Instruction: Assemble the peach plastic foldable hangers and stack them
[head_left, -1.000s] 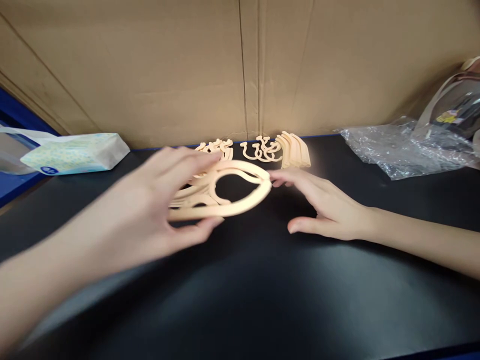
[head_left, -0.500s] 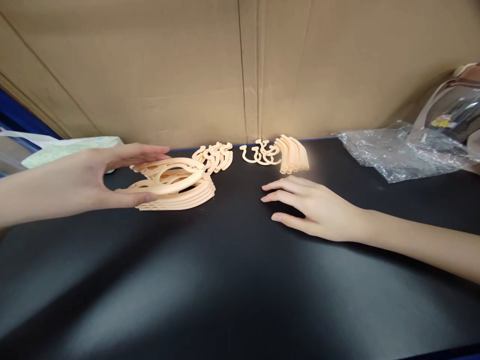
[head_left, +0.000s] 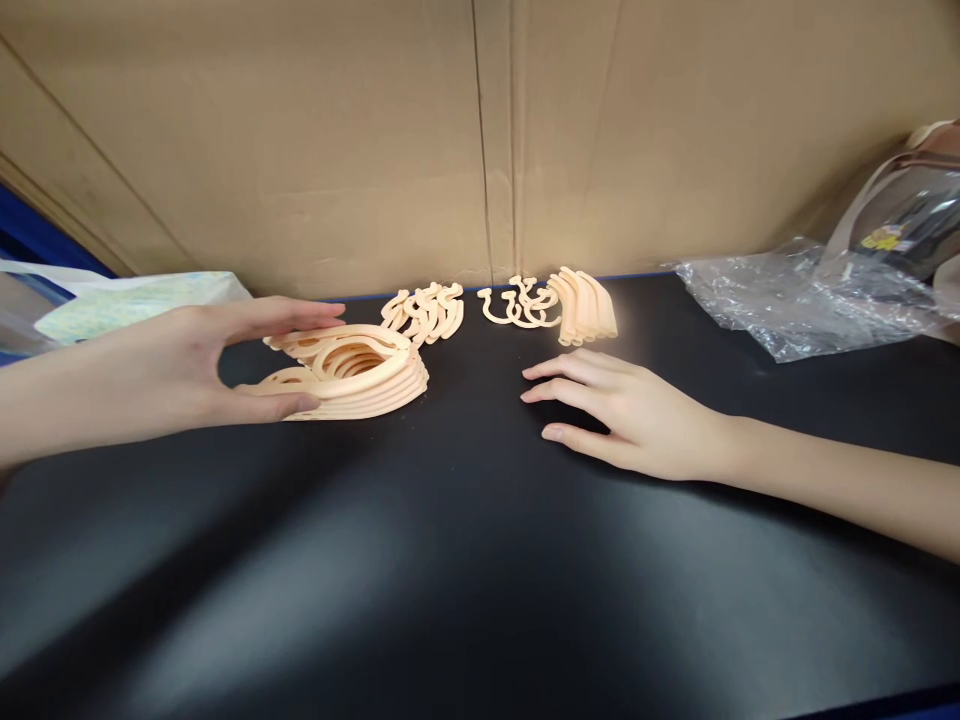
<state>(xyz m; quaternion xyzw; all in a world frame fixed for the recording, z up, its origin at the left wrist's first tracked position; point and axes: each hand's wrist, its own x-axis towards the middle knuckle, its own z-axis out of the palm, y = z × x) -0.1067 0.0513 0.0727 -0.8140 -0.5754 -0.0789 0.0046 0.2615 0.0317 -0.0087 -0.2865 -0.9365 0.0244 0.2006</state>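
On the black table lies a stack of peach plastic hanger pieces (head_left: 382, 385), curved, with large oval openings, lined up on top of each other. My left hand (head_left: 195, 365) spans the stack's left end. Its thumb rests at the near edge of the top piece and the fingers stretch over the far edge, wide apart. Part of the stack is hidden behind this hand. My right hand (head_left: 630, 415) lies on the table with fingers loosely spread and nothing in them. Beyond its fingertips is a row of curved peach tube-like pieces (head_left: 587, 308).
Peach hooks (head_left: 517, 308) and a bunch of curved peach pieces (head_left: 431, 312) lie along the back. A crumpled clear plastic bag (head_left: 780, 310) and a transparent bag with a strap (head_left: 907, 215) are at right. Left stands a pale patterned bag (head_left: 142, 305). A cardboard wall (head_left: 360, 140) closes the back.
The top hanger piece, tilted and out of line before, now sits flush on the stack. My left hand's thumb and fingers have spread slightly. My right hand stays put.
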